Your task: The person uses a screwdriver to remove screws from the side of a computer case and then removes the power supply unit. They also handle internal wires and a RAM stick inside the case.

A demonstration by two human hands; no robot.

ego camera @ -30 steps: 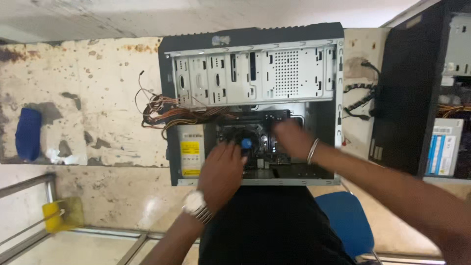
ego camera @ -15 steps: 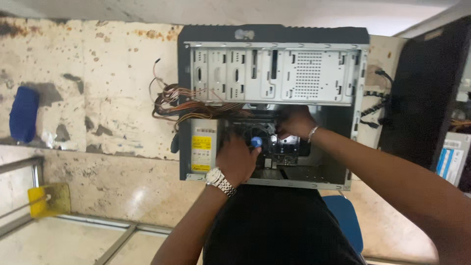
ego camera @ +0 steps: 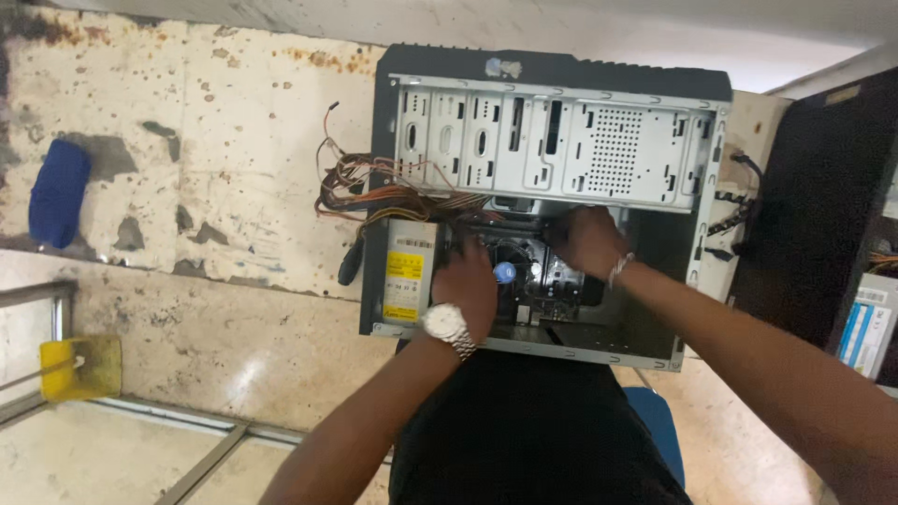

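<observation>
An open black computer case [ego camera: 561, 70] lies on its side on a stained table. Inside it sits a cooler fan [ego camera: 513, 262] with a blue centre. My left hand [ego camera: 472, 281], with a silver watch on its wrist, curls over the fan's left side. My right hand [ego camera: 585, 238], with a thin bracelet on its wrist, grips the fan's upper right corner. A grey power supply [ego camera: 409, 271] with a yellow label is just left of my left hand. A bundle of orange and black wires [ego camera: 374, 182] spills out above it.
A black tool handle [ego camera: 349, 262] lies against the case's left wall. A blue cloth [ego camera: 58, 192] rests far left on the table and a yellow object [ego camera: 79, 367] sits below it. A second black case [ego camera: 814, 206] stands to the right. A blue chair seat [ego camera: 659, 425] is under me.
My left hand has reached deeper into the case onto the fan. My right hand has shifted up to the fan's far corner. The view has steadied.
</observation>
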